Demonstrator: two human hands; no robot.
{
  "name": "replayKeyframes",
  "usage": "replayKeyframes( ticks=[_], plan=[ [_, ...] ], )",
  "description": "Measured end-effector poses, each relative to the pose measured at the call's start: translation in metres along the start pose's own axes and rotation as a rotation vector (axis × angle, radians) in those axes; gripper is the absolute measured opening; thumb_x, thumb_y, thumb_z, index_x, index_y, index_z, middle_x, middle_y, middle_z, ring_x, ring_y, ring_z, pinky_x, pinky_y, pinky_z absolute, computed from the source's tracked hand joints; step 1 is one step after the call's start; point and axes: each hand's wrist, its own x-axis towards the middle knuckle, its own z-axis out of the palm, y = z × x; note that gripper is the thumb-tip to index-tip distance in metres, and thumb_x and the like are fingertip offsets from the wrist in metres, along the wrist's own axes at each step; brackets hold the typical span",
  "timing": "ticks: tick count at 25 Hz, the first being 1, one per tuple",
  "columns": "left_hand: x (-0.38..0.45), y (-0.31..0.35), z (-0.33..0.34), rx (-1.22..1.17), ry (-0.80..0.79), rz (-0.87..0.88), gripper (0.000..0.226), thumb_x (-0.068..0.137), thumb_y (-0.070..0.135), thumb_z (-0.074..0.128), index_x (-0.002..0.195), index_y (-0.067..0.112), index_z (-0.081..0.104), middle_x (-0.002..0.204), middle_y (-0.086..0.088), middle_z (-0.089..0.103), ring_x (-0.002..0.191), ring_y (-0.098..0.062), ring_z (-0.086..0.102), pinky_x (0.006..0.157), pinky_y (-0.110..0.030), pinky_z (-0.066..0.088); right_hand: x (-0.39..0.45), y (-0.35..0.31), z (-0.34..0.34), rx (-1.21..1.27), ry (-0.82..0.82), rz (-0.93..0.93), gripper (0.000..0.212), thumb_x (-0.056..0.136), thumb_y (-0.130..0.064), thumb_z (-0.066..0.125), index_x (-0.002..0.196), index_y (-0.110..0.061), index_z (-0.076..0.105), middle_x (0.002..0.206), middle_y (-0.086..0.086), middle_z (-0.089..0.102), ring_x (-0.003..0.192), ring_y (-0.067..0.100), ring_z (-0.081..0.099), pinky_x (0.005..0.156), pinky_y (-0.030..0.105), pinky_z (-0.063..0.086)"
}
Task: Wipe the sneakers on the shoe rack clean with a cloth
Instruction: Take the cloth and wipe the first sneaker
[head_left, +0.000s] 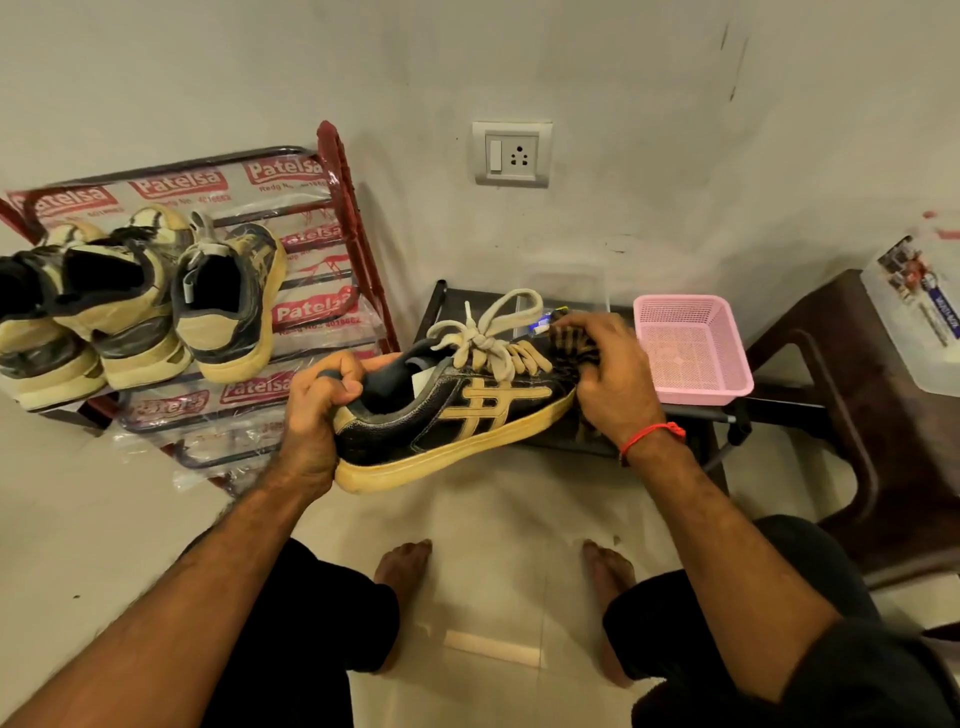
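Note:
A black sneaker (447, 426) with tan stripes, cream laces and a yellowed sole is held in the air in front of me. My left hand (319, 402) grips its heel collar. My right hand (605, 376) holds a dark striped cloth (574, 343) against the toe of the sneaker. The red shoe rack (343, 208), wrapped in printed plastic, stands at the left. Three other black-and-tan sneakers (228, 301) rest on its top shelf, heels toward me.
A pink plastic basket (693, 351) sits on a low dark stand (727, 410) behind the held sneaker. A brown chair (893, 415) with a plastic container (919, 312) on it is at the right. A wall socket (512, 154) is above. My bare feet rest on the tiled floor.

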Motion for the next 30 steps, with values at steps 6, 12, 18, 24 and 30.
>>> replayKeyframes(
  ticks=[6, 12, 18, 24, 30],
  plan=[
    [0.003, -0.003, -0.009, -0.181, 0.144, -0.122, 0.017, 0.077, 0.019, 0.044, 0.06, 0.018, 0.048, 0.08, -0.011, 0.062, 0.087, -0.03, 0.062, 0.084, -0.039, 0.05, -0.014, -0.023, 0.011, 0.26, 0.013, -0.169, 0.061, 0.066, 0.024, 0.048, 0.115, -0.008, 0.064, 0.117, -0.001, 0.058, 0.117, 0.016, 0.054, 0.104, 0.031, 0.047],
    [-0.001, 0.011, -0.004, -0.33, 0.155, -0.149, 0.012, 0.073, 0.02, 0.047, 0.061, 0.017, 0.043, 0.069, -0.005, 0.064, 0.071, -0.019, 0.068, 0.067, -0.027, 0.06, -0.012, -0.022, 0.014, 0.231, 0.106, -0.206, 0.06, 0.062, 0.013, 0.044, 0.114, -0.008, 0.065, 0.116, 0.007, 0.06, 0.114, 0.024, 0.056, 0.104, 0.038, 0.046],
    [0.0, 0.002, -0.028, -0.208, -0.041, -0.166, 0.048, 0.049, 0.038, 0.078, 0.065, 0.014, 0.04, 0.082, -0.018, 0.055, 0.076, -0.027, 0.06, 0.07, -0.027, 0.055, 0.006, 0.018, -0.004, 0.179, -0.006, 0.154, 0.057, 0.075, 0.019, 0.05, 0.116, -0.017, 0.066, 0.113, -0.005, 0.061, 0.11, 0.016, 0.058, 0.104, 0.039, 0.048],
    [-0.001, -0.004, -0.017, -0.114, 0.019, -0.147, 0.041, 0.043, 0.039, 0.079, 0.059, 0.018, 0.047, 0.089, -0.015, 0.073, 0.079, -0.024, 0.069, 0.074, -0.028, 0.058, -0.005, -0.002, -0.01, 0.031, -0.439, -0.118, 0.06, 0.072, 0.022, 0.049, 0.117, -0.015, 0.065, 0.12, 0.002, 0.062, 0.114, 0.015, 0.053, 0.099, 0.023, 0.045],
    [0.001, 0.009, -0.01, 0.518, -0.064, 0.4, 0.02, 0.067, 0.024, 0.058, 0.066, 0.006, 0.049, 0.113, -0.024, 0.067, 0.104, -0.027, 0.066, 0.092, -0.035, 0.053, 0.008, -0.011, -0.016, 1.117, 0.058, 0.492, 0.034, 0.092, 0.009, 0.055, 0.119, -0.011, 0.062, 0.108, 0.008, 0.069, 0.107, 0.026, 0.065, 0.099, 0.048, 0.051]
  ],
)
